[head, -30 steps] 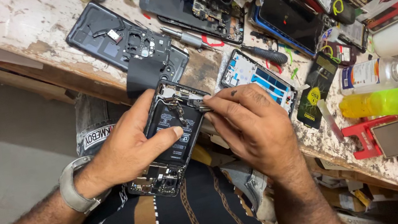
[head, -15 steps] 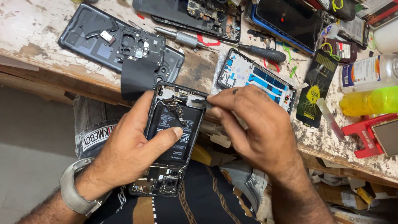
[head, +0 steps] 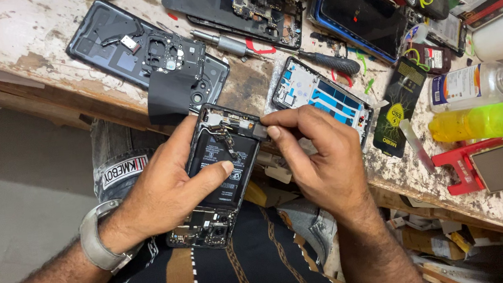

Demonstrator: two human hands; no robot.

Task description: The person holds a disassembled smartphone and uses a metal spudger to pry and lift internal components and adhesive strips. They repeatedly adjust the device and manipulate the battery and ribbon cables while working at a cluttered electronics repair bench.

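Opened phone (head: pixel 219 164), back cover off, held above the lap just near of the workbench edge (head: pixel 53 89), battery and boards exposed. Lower end partly lost against the striped dark shirt (head: pixel 242 277); left edge covered by the palm. Small parts at the top end too fine to make out; whatever sits under the right fingertips hidden by them.

Left hand (head: pixel 165 193) wrapped around the phone from the left, fingers curled behind, thumb laid flat across the battery; firmly closed on it. Watch (head: pixel 97 237) on that wrist.

Right hand (head: pixel 317 152) half curled, thumb and forefinger pinched together at the phone's top right corner, touching the frame there; impossible to tell whether a tiny part or tool is gripped.

On the bench beyond: another dismantled phone (head: pixel 145 55) far left, a bare frame (head: pixel 320 98) just behind the right hand, a screwdriver (head: pixel 328 61), a yellow-green bottle (head: pixel 492 120) at right. Far clutter cut off by the top edge.
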